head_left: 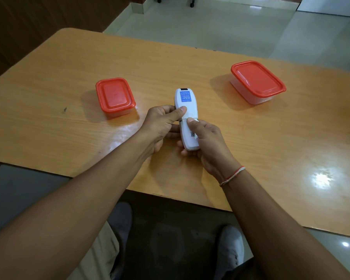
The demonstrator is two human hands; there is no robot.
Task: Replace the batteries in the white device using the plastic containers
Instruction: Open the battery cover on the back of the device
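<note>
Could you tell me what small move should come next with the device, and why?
Probably slide the back cover off with the right hand. The white device is held back-up by both hands, the left hand steadying its top, and a slight gap shows at the cover seam. Both containers, small and large, are still lidded.

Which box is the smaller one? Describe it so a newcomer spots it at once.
On the wooden table, look left of the white device held in both hands. The small box sits there, closed with a red lid. The other box, to the device's right, is bigger and lies farther back.
</note>
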